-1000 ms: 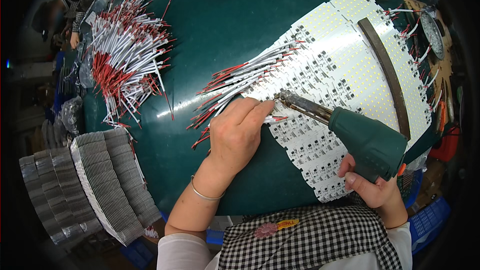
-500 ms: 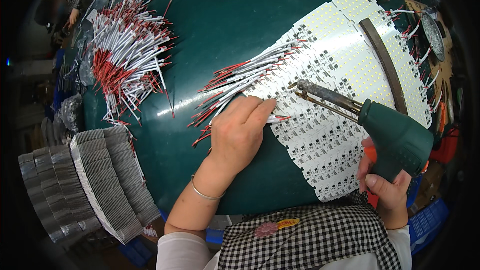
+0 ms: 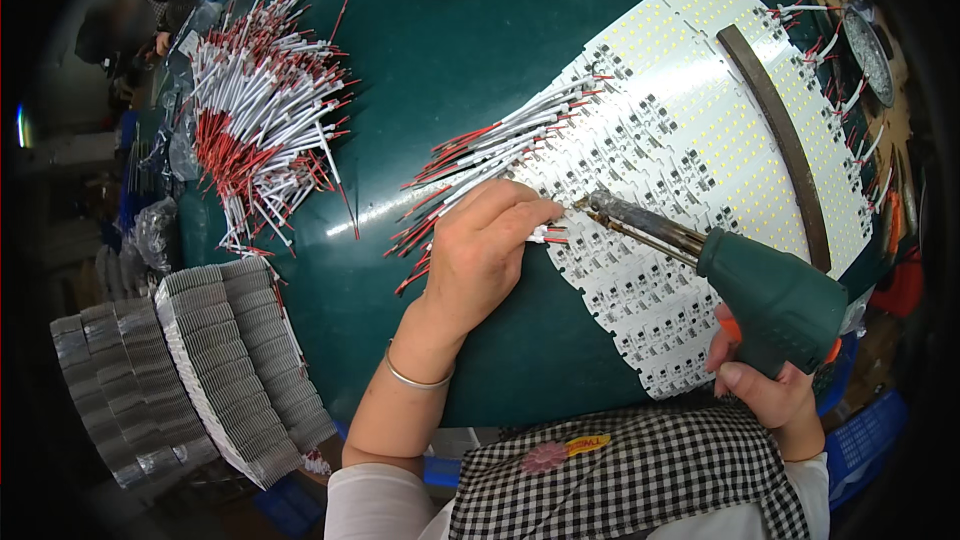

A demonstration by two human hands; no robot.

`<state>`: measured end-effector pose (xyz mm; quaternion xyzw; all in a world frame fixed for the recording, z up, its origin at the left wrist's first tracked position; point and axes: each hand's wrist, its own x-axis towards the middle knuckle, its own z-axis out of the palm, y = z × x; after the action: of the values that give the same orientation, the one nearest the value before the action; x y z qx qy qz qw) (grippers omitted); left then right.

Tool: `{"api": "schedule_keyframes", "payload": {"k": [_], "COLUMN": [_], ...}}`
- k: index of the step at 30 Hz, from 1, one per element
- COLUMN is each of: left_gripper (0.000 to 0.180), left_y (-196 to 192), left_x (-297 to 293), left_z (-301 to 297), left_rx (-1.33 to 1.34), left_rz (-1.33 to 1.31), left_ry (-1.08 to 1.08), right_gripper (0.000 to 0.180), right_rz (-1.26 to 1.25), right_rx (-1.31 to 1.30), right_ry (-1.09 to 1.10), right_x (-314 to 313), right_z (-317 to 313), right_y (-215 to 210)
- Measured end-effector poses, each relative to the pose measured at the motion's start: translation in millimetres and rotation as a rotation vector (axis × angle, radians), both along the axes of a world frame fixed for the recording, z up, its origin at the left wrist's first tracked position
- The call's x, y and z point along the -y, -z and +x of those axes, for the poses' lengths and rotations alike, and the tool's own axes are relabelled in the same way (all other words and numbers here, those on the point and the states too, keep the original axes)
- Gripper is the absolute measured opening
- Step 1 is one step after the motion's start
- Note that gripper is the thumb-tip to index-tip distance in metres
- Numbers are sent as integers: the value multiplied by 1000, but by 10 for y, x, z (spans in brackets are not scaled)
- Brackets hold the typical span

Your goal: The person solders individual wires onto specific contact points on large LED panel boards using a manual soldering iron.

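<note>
My right hand [image 3: 765,392] grips a green soldering gun [image 3: 775,295] with orange parts. Its dark tip points left and hovers at or touches the white LED circuit boards [image 3: 655,325], just beside my left fingertips; contact is hard to tell. With fingers pinched together, my left hand [image 3: 478,252] is closed on a wire at the boards' left edge, the pinch itself partly hidden. Short white-sleeved wires with red ends [image 3: 480,145] fan out leftward from the boards, above and under that hand. Others poke out right of its fingers.
A big heap of red and white wires [image 3: 265,110] lies at the left. Stacked grey ribbed strips [image 3: 225,360] stand at the lower left. A dark curved bar [image 3: 775,135] rests across the boards. Blue baskets [image 3: 865,440] sit at the lower right.
The soldering gun has come left and down, its tip now close to my left fingertips. My left hand has shifted slightly right along the boards' edge. The whole view has shifted a little.
</note>
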<state>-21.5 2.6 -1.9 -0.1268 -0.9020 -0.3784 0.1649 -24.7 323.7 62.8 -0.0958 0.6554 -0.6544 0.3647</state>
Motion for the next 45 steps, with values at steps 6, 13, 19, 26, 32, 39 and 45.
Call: {"api": "schedule_keyframes", "payload": {"k": [6, 13, 19, 26, 32, 39, 45], "left_gripper": [40, 34, 34, 28, 30, 34, 55], "left_y": [16, 11, -7, -14, -131, -230, -252], "left_x": [2, -2, -52, -30, -81, -143, -76], "left_z": [6, 8, 16, 23, 36, 65, 31], "left_rx": [-32, -76, -88, -109, 11, 128, 127], "left_rz": [-14, -79, -119, -173, -113, 132, 31], "left_ry": [1, 0, -31, -8, -12, -220, -119], "right_gripper": [44, 35, 38, 54, 55, 64, 65], "right_rz": [56, 79, 93, 39, -16, -73, -79], "right_rx": [-8, -305, -275, 113, 27, -76, -23], "right_ry": [-21, -185, -153, 277, 313, 403, 381], "right_x": [109, 107, 55, 217, 125, 25, 41], "right_z": [-13, -68, -27, -55, -57, -93, -114], "right_y": [3, 73, 69, -272, -222, -220, -273]}}
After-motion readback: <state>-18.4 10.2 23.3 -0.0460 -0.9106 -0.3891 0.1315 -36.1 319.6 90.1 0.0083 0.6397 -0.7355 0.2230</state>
